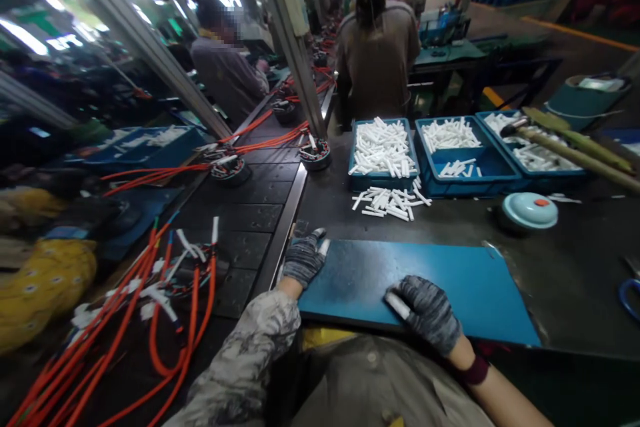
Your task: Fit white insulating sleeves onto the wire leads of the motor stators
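Note:
My left hand (305,260), in a grey striped glove, lies at the left edge of a blue mat (435,263). Its fingers stretch forward, and the thumb, white-covered, stands apart from them. My right hand (427,310), gloved alike, rests palm down near the front of the mat. White covers its thumb too, and its fingers are loosely bent with nothing visible in them. Beyond the mat lies a loose pile of short white tubes (390,202). Left of me, on the line, stands a round wound coil part (190,270) with orange leads (210,287) and white sleeves.
Blue bins (383,181) of white tubes stand behind the loose pile. A light-blue lidded pot (530,211) and blue-handled scissors (627,297) are at right. More coil parts (315,153) sit along the line. A metal post (295,47) rises ahead; co-workers (377,53) are beyond.

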### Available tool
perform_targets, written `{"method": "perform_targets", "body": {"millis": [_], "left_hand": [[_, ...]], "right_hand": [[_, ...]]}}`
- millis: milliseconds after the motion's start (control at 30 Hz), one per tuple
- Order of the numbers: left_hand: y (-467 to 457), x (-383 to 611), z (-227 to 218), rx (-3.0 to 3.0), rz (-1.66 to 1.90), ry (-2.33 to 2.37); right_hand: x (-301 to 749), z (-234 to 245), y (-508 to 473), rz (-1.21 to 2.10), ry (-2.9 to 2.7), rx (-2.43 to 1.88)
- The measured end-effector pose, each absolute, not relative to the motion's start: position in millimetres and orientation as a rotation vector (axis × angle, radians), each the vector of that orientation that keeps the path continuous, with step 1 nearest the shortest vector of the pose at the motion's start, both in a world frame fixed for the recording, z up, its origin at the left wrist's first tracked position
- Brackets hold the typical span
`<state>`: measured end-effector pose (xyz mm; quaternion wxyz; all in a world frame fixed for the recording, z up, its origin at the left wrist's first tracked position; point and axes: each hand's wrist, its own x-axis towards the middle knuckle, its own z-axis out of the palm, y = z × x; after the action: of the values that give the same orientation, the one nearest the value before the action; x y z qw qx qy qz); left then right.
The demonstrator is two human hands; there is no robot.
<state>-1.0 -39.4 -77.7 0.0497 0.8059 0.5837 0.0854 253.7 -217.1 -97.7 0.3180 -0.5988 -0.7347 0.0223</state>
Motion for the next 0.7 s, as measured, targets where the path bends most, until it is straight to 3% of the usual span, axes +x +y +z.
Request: {"method": "perform_targets", "body": {"millis": [700], "left_hand": [[-40.4, -1.0, -82.4, 2.445, 0.348, 1.736]], "right_hand": [[256.2, -103.2, -215.1, -0.009, -1.966, -1.508]]}}
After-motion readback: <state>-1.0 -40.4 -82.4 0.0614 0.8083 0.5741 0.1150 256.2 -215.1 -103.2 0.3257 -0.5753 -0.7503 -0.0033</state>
